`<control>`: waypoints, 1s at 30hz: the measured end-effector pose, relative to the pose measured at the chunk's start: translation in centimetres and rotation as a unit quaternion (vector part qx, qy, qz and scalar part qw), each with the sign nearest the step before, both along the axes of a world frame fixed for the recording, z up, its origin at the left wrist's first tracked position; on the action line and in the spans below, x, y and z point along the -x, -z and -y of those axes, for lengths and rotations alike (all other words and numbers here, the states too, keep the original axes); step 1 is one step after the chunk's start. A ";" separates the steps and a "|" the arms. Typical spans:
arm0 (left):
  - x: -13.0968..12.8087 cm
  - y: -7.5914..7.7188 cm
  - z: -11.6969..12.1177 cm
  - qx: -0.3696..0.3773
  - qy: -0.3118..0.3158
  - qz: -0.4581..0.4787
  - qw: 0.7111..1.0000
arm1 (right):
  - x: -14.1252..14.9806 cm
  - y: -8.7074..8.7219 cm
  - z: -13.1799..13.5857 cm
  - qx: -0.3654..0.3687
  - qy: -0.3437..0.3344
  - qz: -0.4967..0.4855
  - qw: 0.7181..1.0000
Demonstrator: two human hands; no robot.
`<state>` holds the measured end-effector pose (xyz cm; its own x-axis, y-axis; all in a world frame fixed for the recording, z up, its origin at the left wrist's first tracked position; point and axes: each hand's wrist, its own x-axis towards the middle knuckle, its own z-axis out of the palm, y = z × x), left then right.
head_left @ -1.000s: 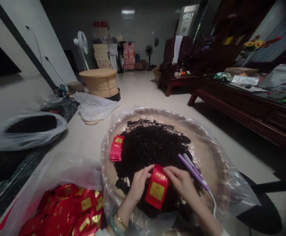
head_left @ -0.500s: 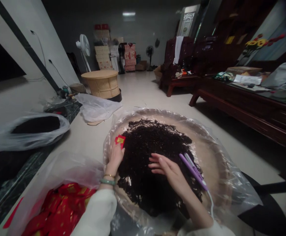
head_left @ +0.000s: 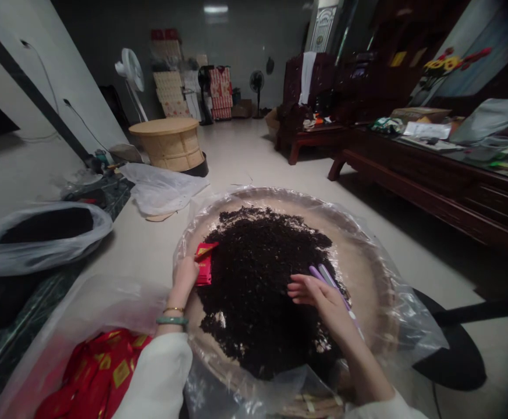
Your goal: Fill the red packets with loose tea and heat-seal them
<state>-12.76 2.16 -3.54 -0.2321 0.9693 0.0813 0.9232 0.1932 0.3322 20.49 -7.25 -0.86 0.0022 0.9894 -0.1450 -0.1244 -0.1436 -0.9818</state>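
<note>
Stack (head_left: 203,273) of red packets, lying along the left side of the tray (head_left: 362,276) against the dark heap (head_left: 260,262), is where the change shows. One packet (head_left: 207,251) now tips up over its far end, seen nearly edge-on, while half a second ago the left hand (head_left: 185,274) lay over the stack with nothing visibly raised. Thumb and fingers appear to pinch that packet at its near end; its far corner reaches out to the edge of the heap. A second ago both hands held a packet above the near part of the heap; neither has that one now, and where it lies cannot be told. The right hand (head_left: 319,294) hangs over the heap, holding nothing, its fingers loosely bent and a little spread, much as half a second ago, though now it covers part of the purple tool (head_left: 316,272). For the work, I judge this a changeover between packets: one is parting from the stack, the other hand is free, and nothing has yet gone into the new one as far as shows. More red packets (head_left: 92,372) fill the bag (head_left: 120,299) at lower left.
</note>
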 end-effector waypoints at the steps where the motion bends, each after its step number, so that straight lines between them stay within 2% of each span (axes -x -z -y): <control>1: 0.2 -0.3 0.4 -0.026 -0.005 0.002 1.000 | -0.1 0.2 0.0 -0.006 0.005 0.000 1.000; 4: -0.1 -1.1 2.2 -0.110 0.021 0.034 0.993 | 0.0 0.6 0.1 -0.039 0.028 0.017 0.999; 8: -3.0 -1.9 5.6 -0.131 0.155 0.104 0.974 | 1.9 0.2 0.8 -0.148 0.027 0.129 0.980; 10: -5.1 -2.3 7.4 -0.134 0.294 0.187 0.928 | 3.3 -0.2 1.2 -0.230 -0.012 0.207 0.951; 11: -6.1 -2.6 8.3 -0.127 0.339 0.220 0.906 | 3.9 -0.4 1.3 -0.268 -0.040 0.242 0.932; 13: -8.0 -3.1 9.8 -0.122 0.367 0.266 0.883 | 5.0 -0.5 1.6 -0.321 -0.093 0.300 0.893; 16: -9.7 -3.1 11.3 -0.145 0.318 0.318 0.881 | 6.2 0.2 1.9 -0.363 -0.103 0.352 0.856; 21: -10.9 -1.2 12.1 -0.158 0.170 0.427 0.874 | 7.0 2.0 2.4 -0.435 -0.033 0.394 0.809; 25: -11.6 -0.2 12.2 -0.125 0.081 0.526 0.838 | 6.9 2.5 2.5 -0.470 -0.014 0.412 0.780; 30: -12.0 -0.2 12.1 -0.090 0.042 0.591 0.801 | 6.6 2.4 2.3 -0.500 0.007 0.444 0.743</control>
